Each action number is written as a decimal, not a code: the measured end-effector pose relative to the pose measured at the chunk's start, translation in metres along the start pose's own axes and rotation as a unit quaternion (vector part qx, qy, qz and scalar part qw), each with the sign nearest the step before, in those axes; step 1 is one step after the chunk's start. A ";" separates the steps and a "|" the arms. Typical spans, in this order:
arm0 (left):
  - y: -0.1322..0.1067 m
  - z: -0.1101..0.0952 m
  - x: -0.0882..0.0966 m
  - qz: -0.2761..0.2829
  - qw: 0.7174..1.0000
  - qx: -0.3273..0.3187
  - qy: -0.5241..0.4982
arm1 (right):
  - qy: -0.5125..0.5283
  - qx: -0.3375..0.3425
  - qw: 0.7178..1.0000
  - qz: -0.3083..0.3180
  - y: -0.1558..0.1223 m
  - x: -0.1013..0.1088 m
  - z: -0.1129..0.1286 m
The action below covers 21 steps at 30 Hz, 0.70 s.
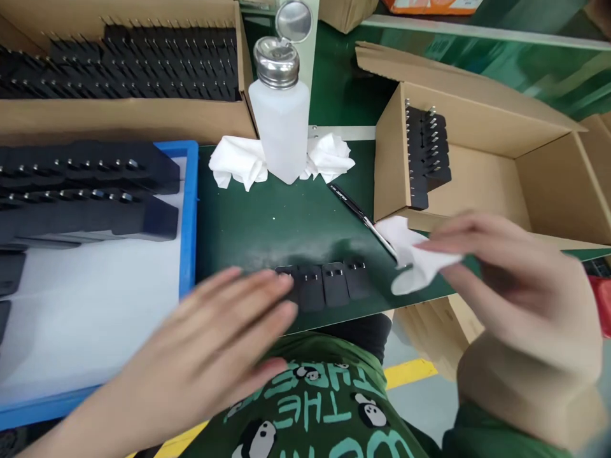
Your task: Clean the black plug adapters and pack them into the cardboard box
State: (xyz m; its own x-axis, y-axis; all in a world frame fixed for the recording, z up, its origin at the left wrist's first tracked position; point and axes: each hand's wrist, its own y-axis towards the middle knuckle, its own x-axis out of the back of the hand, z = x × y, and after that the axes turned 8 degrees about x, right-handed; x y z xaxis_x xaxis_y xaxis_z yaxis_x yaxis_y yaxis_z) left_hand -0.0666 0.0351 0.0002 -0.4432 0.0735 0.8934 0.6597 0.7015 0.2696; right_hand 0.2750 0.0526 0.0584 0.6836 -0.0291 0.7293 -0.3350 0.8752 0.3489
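Several small black parts (329, 283) lie in a row on the green table (267, 216) near its front edge. My left hand (224, 337) reaches toward the row's left end with fingers stretched out and together, fingertips touching or just over the leftmost part. My right hand (510, 286) pinches a white cloth (413, 254) just right of the row. A black tweezer-like tool (356, 210) lies on the table beside the cloth.
A blue tray (191, 210) at left holds black parts on white foam. Behind stand a cardboard box of black parts (119, 121), a white dispenser bottle (281, 121) on white cloths, and an open cardboard box (477, 159) with a few black parts at right.
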 end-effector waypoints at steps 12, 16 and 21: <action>-0.042 0.016 -0.024 0.054 0.964 0.258 -0.026 | -0.135 0.127 0.976 -0.114 -0.068 -0.151 0.036; -0.039 0.016 -0.019 0.068 0.964 0.255 -0.040 | 0.001 0.226 0.973 -0.034 -0.050 -0.165 0.061; -0.034 0.003 -0.012 0.040 0.966 0.257 0.008 | 0.260 0.110 0.958 -0.048 -0.054 -0.116 0.048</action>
State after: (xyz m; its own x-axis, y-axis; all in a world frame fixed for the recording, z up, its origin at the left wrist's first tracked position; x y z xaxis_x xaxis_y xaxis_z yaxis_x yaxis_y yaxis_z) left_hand -0.0856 0.0127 -0.0210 -0.3910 0.1330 0.9108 0.3013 0.9535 -0.0099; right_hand 0.1824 -0.0141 -0.0166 0.9297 0.1904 0.3154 -0.3439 0.7556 0.5574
